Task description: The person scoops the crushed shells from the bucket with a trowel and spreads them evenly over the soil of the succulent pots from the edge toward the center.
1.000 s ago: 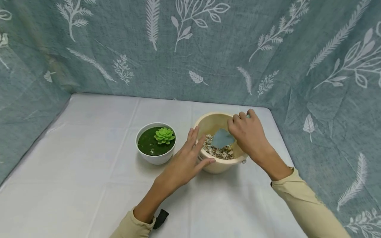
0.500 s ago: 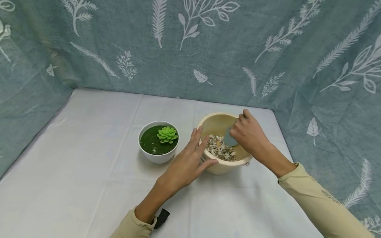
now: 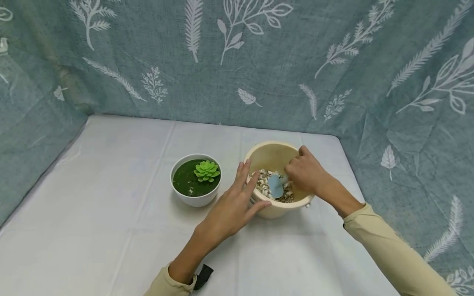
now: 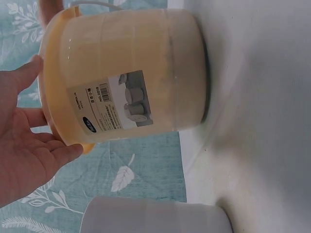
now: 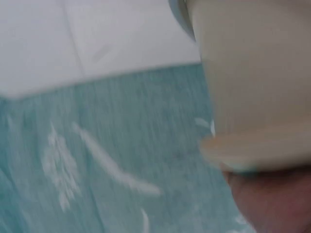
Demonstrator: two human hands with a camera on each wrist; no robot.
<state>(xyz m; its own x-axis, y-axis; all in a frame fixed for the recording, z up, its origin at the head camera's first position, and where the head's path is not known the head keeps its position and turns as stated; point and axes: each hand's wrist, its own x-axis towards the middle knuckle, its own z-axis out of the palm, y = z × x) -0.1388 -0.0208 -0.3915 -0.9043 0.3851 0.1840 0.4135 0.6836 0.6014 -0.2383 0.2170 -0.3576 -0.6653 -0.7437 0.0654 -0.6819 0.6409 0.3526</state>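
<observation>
A cream plastic bucket [image 3: 274,210] stands on the white-covered table, with small pale stones [image 3: 263,181] in its bottom. My right hand [image 3: 306,169] grips a small trowel inside the right part of the bucket. Its blue-grey blade [image 3: 275,186] lies at the stones, while the handle is mostly hidden in the fist. At the near left rim, my left hand [image 3: 233,205] rests with its fingers spread and fairly straight. The left wrist view shows the thumb and fingertips at the rim, above a printed label [image 4: 111,104]. The right wrist view is blurred, with part of the hand [image 5: 272,199] beneath the bucket's rim.
Left of the bucket sits a white bowl [image 3: 196,200] with a dark green surface and a bright green succulent [image 3: 206,170]. A teal leaf-patterned cloth [image 3: 207,90] hangs behind and at both sides. A black strap [image 3: 203,276] shows at my left sleeve.
My right hand has gone lower into the bucket, and the trowel blade has swung, from seen edge-on at the right to lying flat over the stones. The left hand stays at the rim.
</observation>
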